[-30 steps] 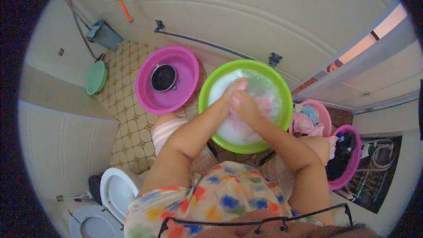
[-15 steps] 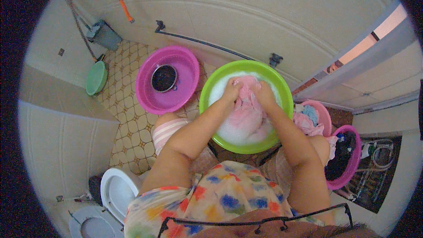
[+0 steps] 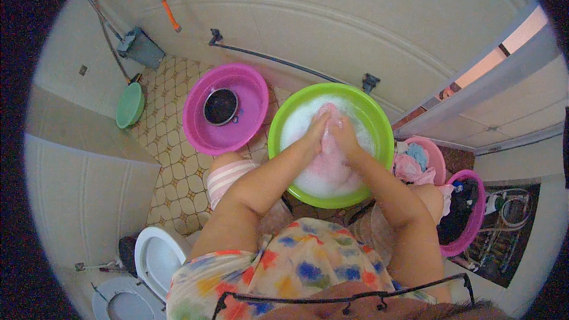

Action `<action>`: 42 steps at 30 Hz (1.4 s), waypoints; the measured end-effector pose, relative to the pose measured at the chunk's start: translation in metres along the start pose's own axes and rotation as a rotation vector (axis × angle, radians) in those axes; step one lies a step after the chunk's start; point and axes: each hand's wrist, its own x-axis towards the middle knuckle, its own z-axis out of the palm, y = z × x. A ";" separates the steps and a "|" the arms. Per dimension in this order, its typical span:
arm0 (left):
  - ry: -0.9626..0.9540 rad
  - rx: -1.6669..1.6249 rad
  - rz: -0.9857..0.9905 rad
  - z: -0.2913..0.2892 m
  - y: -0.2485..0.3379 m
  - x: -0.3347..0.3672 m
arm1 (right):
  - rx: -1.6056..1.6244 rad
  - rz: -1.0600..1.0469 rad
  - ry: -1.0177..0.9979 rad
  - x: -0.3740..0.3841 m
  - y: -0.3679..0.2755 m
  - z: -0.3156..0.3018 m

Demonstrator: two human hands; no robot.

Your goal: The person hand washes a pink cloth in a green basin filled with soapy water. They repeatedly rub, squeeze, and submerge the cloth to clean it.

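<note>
A wet pink cloth (image 3: 329,163), maybe a garment, lies partly under white suds in a green basin (image 3: 384,142) before me. My left hand (image 3: 317,130) is closed on the cloth's upper part from the left. Close beside it, my right hand (image 3: 345,134) grips the same bunched cloth from the right. A bit of pink fabric sticks out beyond the fingers, and the lower part spreads into the foam. Suds hide how far down the cloth reaches.
Left of the green basin stands a magenta basin (image 3: 256,83) with a dark round pan-like thing (image 3: 221,106) inside. To the right are a pink tub (image 3: 437,160) of clothes and another magenta basin (image 3: 477,216) with dark cloth. A toilet (image 3: 155,255) stands near left.
My hands have come closer together, bunching the pink cloth between them. Less of its upper part shows, and its lower part sits deeper in the suds.
</note>
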 end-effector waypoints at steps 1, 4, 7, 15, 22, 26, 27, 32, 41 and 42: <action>-0.016 0.012 -0.012 -0.004 0.003 0.002 | 0.064 0.040 -0.044 -0.014 -0.030 0.008; -0.132 0.235 0.072 -0.024 0.000 0.031 | -0.576 -0.390 -0.176 -0.027 -0.044 0.012; -0.137 1.168 0.541 -0.003 0.015 0.022 | -0.726 -0.578 -0.272 -0.019 -0.009 -0.001; -0.249 -0.295 -0.168 0.035 0.007 -0.026 | -0.806 -0.114 -0.098 0.009 -0.031 -0.039; -0.066 -0.143 0.018 0.019 0.058 -0.036 | -0.458 -0.244 -0.043 -0.001 -0.053 -0.079; -0.107 0.063 0.055 0.014 0.068 -0.043 | -0.379 -0.282 -0.025 -0.009 -0.083 -0.098; -0.102 0.112 0.074 0.015 0.067 -0.044 | -0.372 -0.313 -0.018 -0.011 -0.084 -0.101; -0.133 0.172 0.058 0.014 0.069 -0.049 | -0.298 -0.191 -0.146 -0.023 -0.102 -0.109; -0.389 0.066 0.106 0.026 0.078 -0.069 | -0.232 0.034 -0.373 -0.033 -0.060 -0.104; -0.430 0.104 0.088 0.029 0.079 -0.075 | -0.193 -0.020 -0.313 -0.036 -0.056 -0.100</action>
